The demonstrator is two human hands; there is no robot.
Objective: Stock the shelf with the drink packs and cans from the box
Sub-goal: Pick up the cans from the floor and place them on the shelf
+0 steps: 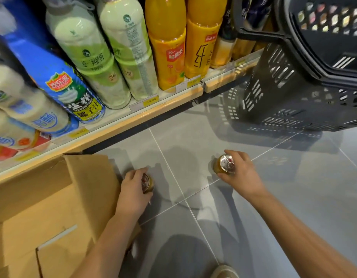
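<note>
We hold one can in each hand, low over the grey tile floor at the centre of the frame. Our left hand curls round the left can just beside the open flap of the cardboard box at lower left, and our right hand grips the right can from above and the side, its silver lid facing up. We cannot tell whether either can rests on the tiles or hangs just above them. The left can looks tilted and is held mostly by the fingertips, so we judge a slip the likeliest trouble. On hard tile a dropped can would probably dent and roll, perhaps under the shelf that crosses the frame from lower left to upper right. The shelf front is already packed: the green bottles and orange bottles stand shoulder to shoulder at the edge. Pushing a can in without first finding a gap could knock a bottle forward or scrape off a price tag. The black basket crowds the upper right, and a wide swing of our right arm could catch it. Carrying both cans at once leaves no spare hand to steady anything that tips.
</note>
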